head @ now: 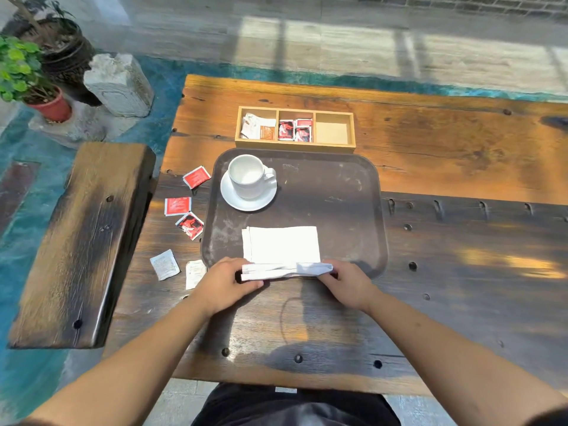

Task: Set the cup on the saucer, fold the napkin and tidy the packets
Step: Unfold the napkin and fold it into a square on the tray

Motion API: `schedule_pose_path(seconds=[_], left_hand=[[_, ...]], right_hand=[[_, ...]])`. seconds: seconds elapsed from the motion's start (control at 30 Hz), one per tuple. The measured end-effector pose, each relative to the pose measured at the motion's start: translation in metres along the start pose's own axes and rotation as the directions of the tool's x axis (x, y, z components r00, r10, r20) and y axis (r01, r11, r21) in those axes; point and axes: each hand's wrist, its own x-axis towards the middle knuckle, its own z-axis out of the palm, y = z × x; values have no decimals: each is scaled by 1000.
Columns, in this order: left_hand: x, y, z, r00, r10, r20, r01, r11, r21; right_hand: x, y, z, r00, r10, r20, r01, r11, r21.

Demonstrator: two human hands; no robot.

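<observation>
Left hand: the left hand (226, 282) is closed on the near left end of the napkin (281, 245), fingers curled around the edge.
Right hand: the right hand (345, 282) pinches the near right end of the same napkin, fingers tight.
Napkin: it is white and lies on the near part of the dark tray (353, 210). Its near edge is lifted and rolled up a bit between both hands.
Napkin worry: I think the fold could come out crooked if one hand moves more than the other. The thin paper could also tear if pulled hard.
White packets: two white packets (165, 265) lie on the table (461, 241) just left of the left hand. There is small print on them, too tiny to read.
Packet worry: a wrist could bump the nearest one and push it off the table edge, I think.
Red packets: three red packets (177, 206) lie on the table left of the tray. They have white writing and a picture, too blurry to read.
Cup: the white cup (249, 176) already sits on the saucer (246, 198), in the far left corner of the tray. It looks empty.
Cup worry: it sits a little off the middle, so a tray bump could make it slide.
Box: a wooden box (295, 146) with three parts stands just past the tray. The left part holds white and orange packets, the middle holds red ones, the right is empty.
Brands: none can be read anywhere.
</observation>
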Motion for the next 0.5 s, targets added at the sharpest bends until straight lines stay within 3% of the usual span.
schedule_pose_path(seconds=[0.17,0.33,0.5], left_hand=[[14,-4,0,963,-264,-49,255,957,-140],[31,-4,1,939,-338,-57,323,929,-180],[45,-3,2,919,-384,-89,376,922,-97]], right_hand=[[19,0,-1,983,169,-70,-166,985,48],[39,-4,-6,977,203,-70,-201,979,33],[60,-10,-10,973,206,-102,-215,973,-88]])
